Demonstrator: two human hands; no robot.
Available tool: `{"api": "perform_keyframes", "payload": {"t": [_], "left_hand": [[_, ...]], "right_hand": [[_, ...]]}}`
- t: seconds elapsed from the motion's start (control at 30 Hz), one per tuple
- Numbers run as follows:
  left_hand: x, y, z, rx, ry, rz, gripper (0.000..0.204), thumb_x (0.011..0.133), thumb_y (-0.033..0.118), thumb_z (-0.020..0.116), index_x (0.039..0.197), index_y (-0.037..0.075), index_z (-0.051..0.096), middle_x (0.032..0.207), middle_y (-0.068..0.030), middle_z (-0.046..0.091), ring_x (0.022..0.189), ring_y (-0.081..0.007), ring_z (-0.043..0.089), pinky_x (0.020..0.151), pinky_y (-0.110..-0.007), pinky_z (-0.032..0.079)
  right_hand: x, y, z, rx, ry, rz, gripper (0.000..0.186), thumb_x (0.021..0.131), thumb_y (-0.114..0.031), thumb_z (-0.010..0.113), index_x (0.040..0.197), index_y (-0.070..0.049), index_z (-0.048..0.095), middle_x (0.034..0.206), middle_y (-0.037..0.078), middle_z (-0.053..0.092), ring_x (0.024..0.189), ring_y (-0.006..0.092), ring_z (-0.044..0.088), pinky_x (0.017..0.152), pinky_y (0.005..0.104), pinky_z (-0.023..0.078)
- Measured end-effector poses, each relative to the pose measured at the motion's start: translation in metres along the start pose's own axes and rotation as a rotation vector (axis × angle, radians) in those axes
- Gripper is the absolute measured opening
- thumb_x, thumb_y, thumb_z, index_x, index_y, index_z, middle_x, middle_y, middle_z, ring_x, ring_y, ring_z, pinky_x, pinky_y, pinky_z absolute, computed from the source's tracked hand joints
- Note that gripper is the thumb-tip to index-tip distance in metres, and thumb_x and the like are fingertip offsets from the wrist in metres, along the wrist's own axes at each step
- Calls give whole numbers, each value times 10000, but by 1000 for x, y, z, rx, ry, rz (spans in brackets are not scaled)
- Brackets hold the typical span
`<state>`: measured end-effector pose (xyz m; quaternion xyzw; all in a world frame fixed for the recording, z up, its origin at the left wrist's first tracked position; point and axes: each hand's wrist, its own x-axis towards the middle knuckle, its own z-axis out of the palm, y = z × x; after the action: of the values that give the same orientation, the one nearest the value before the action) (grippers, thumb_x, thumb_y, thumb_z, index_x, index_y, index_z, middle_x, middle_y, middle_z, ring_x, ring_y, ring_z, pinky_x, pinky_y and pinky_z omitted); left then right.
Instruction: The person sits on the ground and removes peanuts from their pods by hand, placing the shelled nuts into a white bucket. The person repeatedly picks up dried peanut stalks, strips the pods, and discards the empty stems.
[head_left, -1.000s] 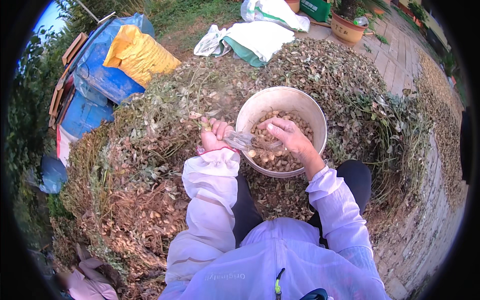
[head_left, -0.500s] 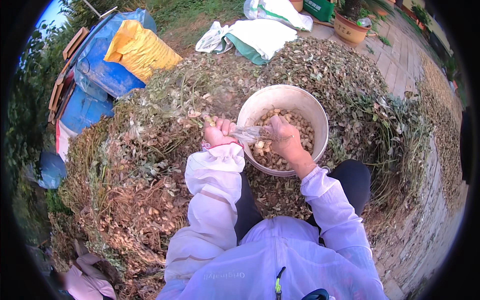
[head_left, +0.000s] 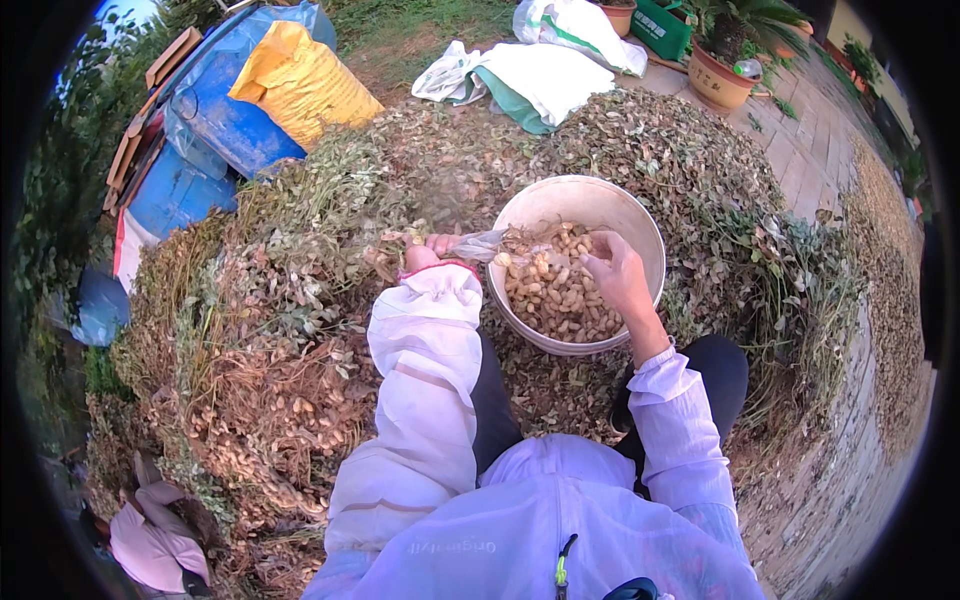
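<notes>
A whitish bucket [head_left: 600,200] stands in front of me, partly filled with peanuts in their shells [head_left: 560,305]. My left hand [head_left: 432,250] is closed around a dried peanut plant [head_left: 392,255], just left of the bucket's rim. From that fist, crumpled clear plastic film [head_left: 478,246] and the plant's root end with peanuts [head_left: 530,248] stretch over the bucket. Inside the right part of the bucket's mouth is my right hand [head_left: 622,278], its fingers curled together above the peanuts. Whatever lies between those fingertips is too small to make out.
Heaped dried peanut plants [head_left: 290,300] surround the bucket. Behind stand blue barrels [head_left: 235,125], a yellow sack [head_left: 305,85], white sacks [head_left: 550,80] and a potted plant [head_left: 720,82]. Part of another person [head_left: 160,540] shows at lower left. Paving lies at right.
My right hand has moved right, away from the plant's root end and my left hand. The left hand still grips the plant. The whole view has shifted slightly.
</notes>
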<state>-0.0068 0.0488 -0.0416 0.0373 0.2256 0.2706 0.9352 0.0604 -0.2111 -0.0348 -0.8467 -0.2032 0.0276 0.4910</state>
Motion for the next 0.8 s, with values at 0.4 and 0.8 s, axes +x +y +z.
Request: {"api": "perform_keyframes", "payload": {"t": [0.4, 0.8], "left_hand": [[-1, -18, 12, 12, -2, 7, 544, 840, 572, 492, 564, 151, 286, 492, 29, 245, 442, -136, 240, 507, -298, 280], [-20, -36, 31, 92, -197, -66, 550, 845, 555, 514, 554, 142, 295, 484, 6, 259, 483, -148, 269, 539, -288, 293]], "right_hand": [[-28, -58, 20, 674, -310, 194, 300, 819, -200, 656, 990, 31, 570, 788, 62, 590, 648, 123, 580, 481, 218, 469], [-14, -60, 51, 1328, -282, 509, 227, 855, -201, 623, 840, 22, 585, 730, 111, 624, 543, 149, 585, 417, 263, 493]]}}
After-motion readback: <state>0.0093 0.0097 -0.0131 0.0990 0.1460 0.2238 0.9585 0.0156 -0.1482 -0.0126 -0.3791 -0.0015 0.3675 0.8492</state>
